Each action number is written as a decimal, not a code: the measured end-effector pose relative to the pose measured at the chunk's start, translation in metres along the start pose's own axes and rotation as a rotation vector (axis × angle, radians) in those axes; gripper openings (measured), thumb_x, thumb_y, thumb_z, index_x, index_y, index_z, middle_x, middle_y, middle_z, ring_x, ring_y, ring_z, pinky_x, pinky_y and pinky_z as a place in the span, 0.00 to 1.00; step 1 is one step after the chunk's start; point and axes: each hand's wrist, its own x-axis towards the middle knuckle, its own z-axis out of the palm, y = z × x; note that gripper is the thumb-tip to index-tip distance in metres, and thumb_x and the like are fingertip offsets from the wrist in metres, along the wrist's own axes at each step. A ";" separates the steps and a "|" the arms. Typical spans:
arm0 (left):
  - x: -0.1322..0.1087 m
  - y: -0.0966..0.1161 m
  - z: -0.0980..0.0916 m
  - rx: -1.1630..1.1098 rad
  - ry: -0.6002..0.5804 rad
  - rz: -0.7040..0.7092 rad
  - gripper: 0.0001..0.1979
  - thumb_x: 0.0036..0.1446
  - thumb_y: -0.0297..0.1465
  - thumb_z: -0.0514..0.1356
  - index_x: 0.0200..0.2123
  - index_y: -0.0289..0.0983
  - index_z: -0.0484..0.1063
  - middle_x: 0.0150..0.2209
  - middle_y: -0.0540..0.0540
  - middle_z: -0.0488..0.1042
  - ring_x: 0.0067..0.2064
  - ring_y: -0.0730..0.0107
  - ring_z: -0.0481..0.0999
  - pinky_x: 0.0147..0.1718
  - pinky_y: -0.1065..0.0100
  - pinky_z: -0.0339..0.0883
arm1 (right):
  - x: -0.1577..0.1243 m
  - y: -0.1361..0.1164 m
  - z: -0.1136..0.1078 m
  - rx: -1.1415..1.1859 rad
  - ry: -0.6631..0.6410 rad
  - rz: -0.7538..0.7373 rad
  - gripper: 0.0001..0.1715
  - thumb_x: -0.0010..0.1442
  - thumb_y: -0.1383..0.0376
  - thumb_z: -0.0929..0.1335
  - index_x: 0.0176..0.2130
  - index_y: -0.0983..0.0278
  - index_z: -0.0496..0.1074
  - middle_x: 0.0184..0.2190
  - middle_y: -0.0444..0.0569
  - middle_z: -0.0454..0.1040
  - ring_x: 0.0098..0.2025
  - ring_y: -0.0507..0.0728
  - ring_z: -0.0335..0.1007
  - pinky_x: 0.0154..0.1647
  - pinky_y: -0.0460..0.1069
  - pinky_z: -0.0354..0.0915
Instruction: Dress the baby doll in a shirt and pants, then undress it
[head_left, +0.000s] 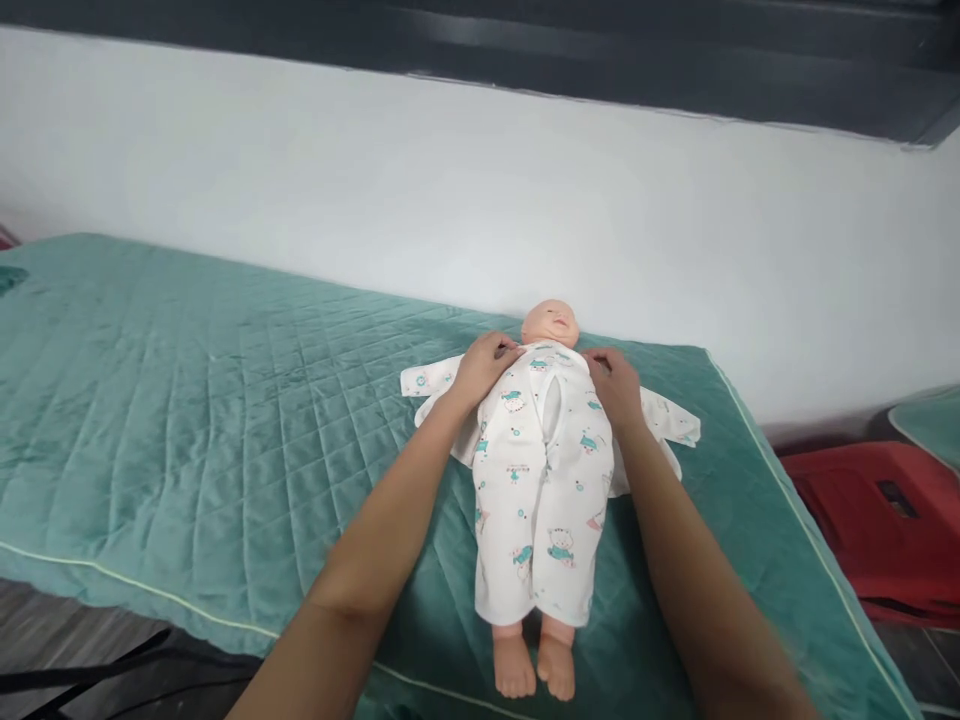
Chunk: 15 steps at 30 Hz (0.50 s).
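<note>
A baby doll [551, 322] lies face up, its head by the wall and its bare feet toward me. White printed trousers [544, 490] cover its legs and reach up to its chest, with a slit opening at the crotch. Beneath lies a white printed top [675, 415], its sleeves spread to both sides. My left hand [484, 370] is closed at the left end of the trousers' waistband, close to the doll's shoulder. At the opposite end, my right hand [615, 385] has its fingers curled on the waistband. The fingertips are partly hidden.
A green quilted cover [225, 400] spreads over the surface under the doll. Behind it rises a white wall [375, 190] with a dark ledge [525, 55] above. A red chair [877, 510] stands at the right, and dark thin legs [90, 675] show at lower left.
</note>
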 end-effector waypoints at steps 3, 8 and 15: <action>-0.005 -0.010 -0.008 -0.013 -0.074 0.087 0.09 0.60 0.39 0.60 0.34 0.39 0.71 0.48 0.44 0.75 0.53 0.62 0.73 0.56 0.60 0.63 | 0.003 0.007 0.000 0.088 -0.128 0.033 0.14 0.61 0.53 0.67 0.34 0.60 0.70 0.44 0.50 0.79 0.48 0.60 0.73 0.54 0.56 0.63; -0.009 -0.012 -0.014 0.052 -0.154 0.069 0.09 0.60 0.38 0.59 0.34 0.39 0.70 0.53 0.44 0.72 0.57 0.60 0.70 0.61 0.56 0.58 | 0.001 0.011 -0.012 0.131 -0.318 0.011 0.17 0.61 0.51 0.66 0.30 0.60 0.65 0.54 0.51 0.75 0.56 0.61 0.68 0.59 0.57 0.58; -0.008 -0.003 -0.017 0.062 -0.256 0.008 0.06 0.59 0.36 0.59 0.34 0.39 0.71 0.57 0.44 0.69 0.62 0.59 0.67 0.66 0.53 0.49 | 0.006 0.009 -0.018 0.140 -0.483 -0.010 0.20 0.62 0.52 0.66 0.26 0.60 0.61 0.61 0.50 0.70 0.61 0.63 0.64 0.60 0.57 0.57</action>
